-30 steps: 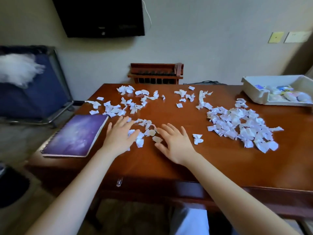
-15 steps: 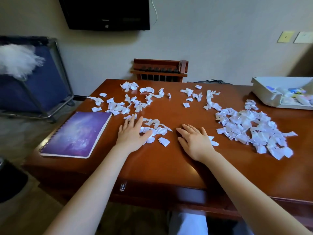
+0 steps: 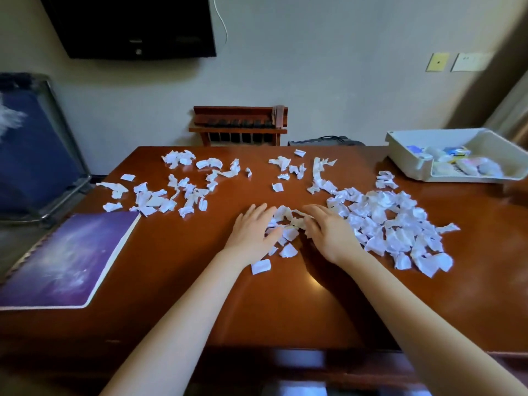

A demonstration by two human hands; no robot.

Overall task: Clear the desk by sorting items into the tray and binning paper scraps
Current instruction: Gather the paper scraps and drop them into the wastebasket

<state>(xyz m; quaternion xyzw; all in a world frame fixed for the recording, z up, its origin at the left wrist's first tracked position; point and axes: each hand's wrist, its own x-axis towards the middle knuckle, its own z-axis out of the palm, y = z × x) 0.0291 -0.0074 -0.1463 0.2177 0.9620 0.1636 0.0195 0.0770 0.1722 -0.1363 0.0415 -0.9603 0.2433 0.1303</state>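
Left hand: laid flat, fingers relaxed, nothing gripped.
Right hand: likewise unclenched.
Scraps: hemmed between both hands at the middle of the desk (probably to be raked together).
Pile: heaped toward the right edge.
Tray: set at the far right corner.

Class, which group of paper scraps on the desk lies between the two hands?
The small middle heap, flanked by the left hand and right hand. The big pile lies beyond the right hand, and the scattered scraps lie far left.

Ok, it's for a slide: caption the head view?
The left hand and right hand flank a small cluster of paper scraps on the desk, beside a larger pile.
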